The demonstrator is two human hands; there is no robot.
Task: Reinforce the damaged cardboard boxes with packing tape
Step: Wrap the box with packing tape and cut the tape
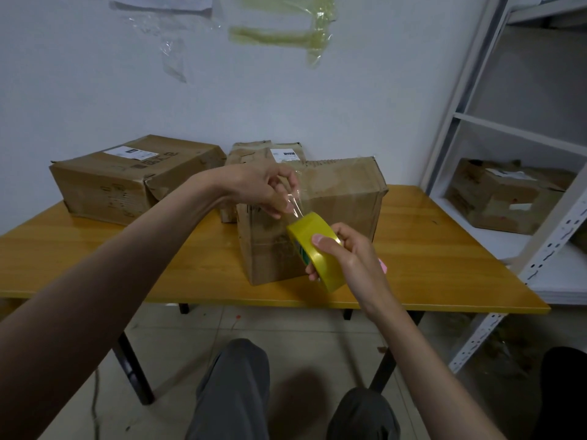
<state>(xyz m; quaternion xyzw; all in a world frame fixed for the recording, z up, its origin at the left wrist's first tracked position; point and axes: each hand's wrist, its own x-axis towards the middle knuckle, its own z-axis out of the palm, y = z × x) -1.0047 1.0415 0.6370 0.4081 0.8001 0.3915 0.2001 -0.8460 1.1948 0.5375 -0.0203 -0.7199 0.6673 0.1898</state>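
Yellow-topped wooden table (428, 249) against a white wall: the right hand (352, 262) grips a yellow packing tape roll (317, 252), the left hand (263, 188) pinches its clear pulled-out tape end (297, 201), before an upright cardboard box (343, 211). Two dented boxes (127, 179) lie behind.

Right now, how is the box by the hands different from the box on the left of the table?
The near box stands tall at the table's front, right behind the yellow tape roll; the left box lies low and wide, farther back. The left box shows a white label on top; the near box's top shows none. Both are brown, dented cardboard.
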